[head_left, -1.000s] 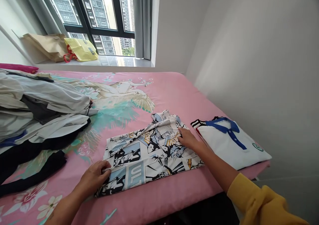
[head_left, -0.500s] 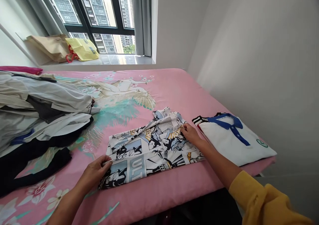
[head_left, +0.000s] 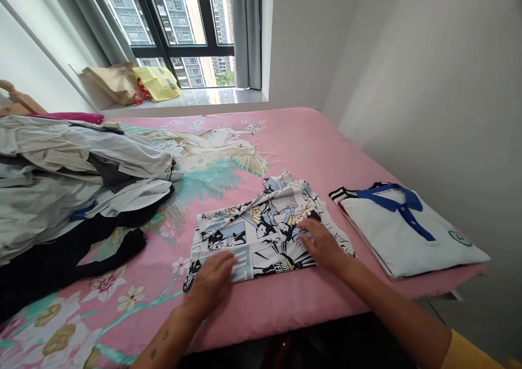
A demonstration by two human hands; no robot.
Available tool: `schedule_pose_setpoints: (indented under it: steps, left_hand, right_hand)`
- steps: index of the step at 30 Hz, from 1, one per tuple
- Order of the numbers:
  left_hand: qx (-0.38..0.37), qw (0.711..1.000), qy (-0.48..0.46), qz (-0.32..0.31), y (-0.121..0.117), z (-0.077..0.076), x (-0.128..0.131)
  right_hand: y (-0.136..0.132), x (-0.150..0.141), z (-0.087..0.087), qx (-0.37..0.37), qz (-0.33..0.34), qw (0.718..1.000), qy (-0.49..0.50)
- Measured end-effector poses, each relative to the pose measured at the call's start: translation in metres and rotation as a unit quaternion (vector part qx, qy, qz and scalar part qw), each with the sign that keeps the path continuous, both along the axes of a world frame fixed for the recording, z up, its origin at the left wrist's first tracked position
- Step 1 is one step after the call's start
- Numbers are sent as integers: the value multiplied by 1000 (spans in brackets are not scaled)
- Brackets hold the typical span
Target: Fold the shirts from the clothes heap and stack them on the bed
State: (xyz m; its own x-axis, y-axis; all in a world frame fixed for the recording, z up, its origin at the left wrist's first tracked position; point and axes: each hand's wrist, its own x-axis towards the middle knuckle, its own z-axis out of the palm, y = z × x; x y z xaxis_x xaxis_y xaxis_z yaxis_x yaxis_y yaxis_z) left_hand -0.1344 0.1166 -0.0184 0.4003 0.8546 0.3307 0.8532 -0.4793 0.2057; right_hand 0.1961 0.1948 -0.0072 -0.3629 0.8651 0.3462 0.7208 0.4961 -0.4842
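A white shirt with a black, blue and yellow comic print point(head_left: 269, 241) lies folded on the bed near its front edge, its collar end pointing away. My left hand point(head_left: 211, 283) rests on the shirt's near left part, fingers stretched out and nothing gripped. On the near right part lies my right hand point(head_left: 323, 245), its fingers loosely apart over the cloth. To the right is a neat stack of folded garments, topped by a white polo shirt with a blue collar point(head_left: 391, 233).
A loose heap of white and grey clothes point(head_left: 77, 173) fills the bed's left side, with a black garment point(head_left: 81, 254) at its near edge. Pink bedding point(head_left: 293, 140) covers the bed. A brown paper bag point(head_left: 112, 83) and a yellow bag point(head_left: 157, 83) sit on the windowsill.
Both hands have let go of the shirt's edges and lie flatter on it. My left hand moved right and in over the cloth; my right came nearer. The view turned slightly left.
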Motion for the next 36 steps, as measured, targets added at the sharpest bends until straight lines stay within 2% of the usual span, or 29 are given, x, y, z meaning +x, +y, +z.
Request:
schedule_pose_setpoints:
  steps: [1, 2, 3, 6, 9, 12, 16, 20, 23, 26, 29, 32, 34, 36]
  left_hand:
    - [-10, 999, 23, -45, -5, -3, 13]
    - [-23, 997, 47, -63, -9, -7, 22]
    - [-36, 996, 68, -48, -13, -11, 27]
    - [-75, 989, 93, 85, -21, -23, 14]
    - [-76, 979, 79, 172, -19, -24, -20]
    - [-34, 979, 60, 190, 1, -12, -42]
    - [-2, 978, 65, 200, 40, 1, -49]
    - [-51, 977, 65, 195, 62, -4, -55]
    - [-108, 976, 23, 187, 68, -12, -62]
    - [-145, 971, -3, 189, 74, -13, -65]
    - [-167, 967, 2, 194, 79, -10, -63]
    - [-178, 963, 12, 202, 81, -7, -60]
    - [-189, 962, 11, 197, 82, -6, -60]
    - [-197, 962, 10, 190, 83, -7, -60]
  right_hand:
    - [-14, -9, -4, 2, 39, 999, -6]
    - [-27, -15, -10, 3, 72, 997, -24]
    - [-37, -18, -17, 1, 94, 994, -49]
    - [-52, -7, -37, -15, 78, 990, -117]
    - [-42, 15, -43, -17, 14, 995, -95]
    - [-11, 18, -32, 5, 12, 999, -34]
    - [55, -5, -13, 24, 2, 1000, 5]
    - [132, -23, -3, -2, -46, 996, -75]
    - [185, -34, 2, -14, -38, 990, -138]
    - [225, -47, -3, -47, -20, 979, -197]
    - [250, -59, -17, -88, -20, 962, -258]
    - [259, -68, -30, -114, -30, 946, -303]
    - [260, -73, -31, -121, -38, 937, -326]
    - [258, -75, -24, -120, -39, 930, -346]
